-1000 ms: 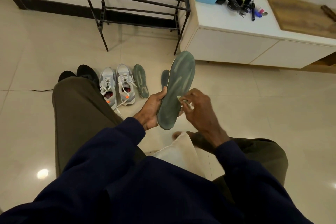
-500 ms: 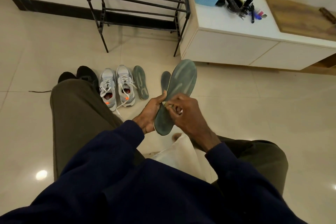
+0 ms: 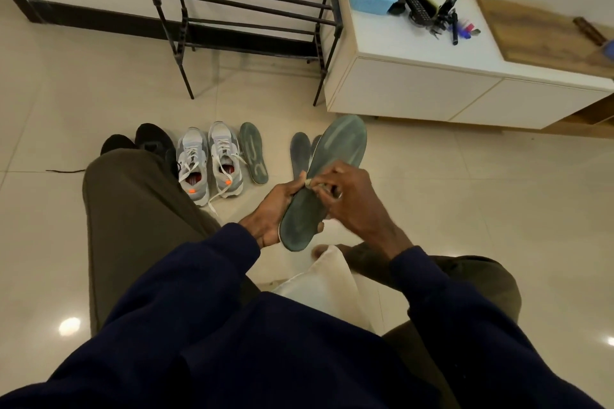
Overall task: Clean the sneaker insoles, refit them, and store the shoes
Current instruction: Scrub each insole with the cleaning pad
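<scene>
Grey-green insole (image 3: 335, 149) stands tilted between the hands, its heel gripped by the left hand (image 3: 274, 212); the right hand (image 3: 352, 206) pinches a small pale wipe (image 3: 309, 183) against it; best rubbed heel to toe with firm support behind.

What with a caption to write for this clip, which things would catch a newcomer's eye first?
Centre frame, a grey-green insole is gripped by the left hand while the right hand pinches a small pale wad against it. On the floor beyond sit grey sneakers with loose insoles beside them, before a black rack.
</scene>
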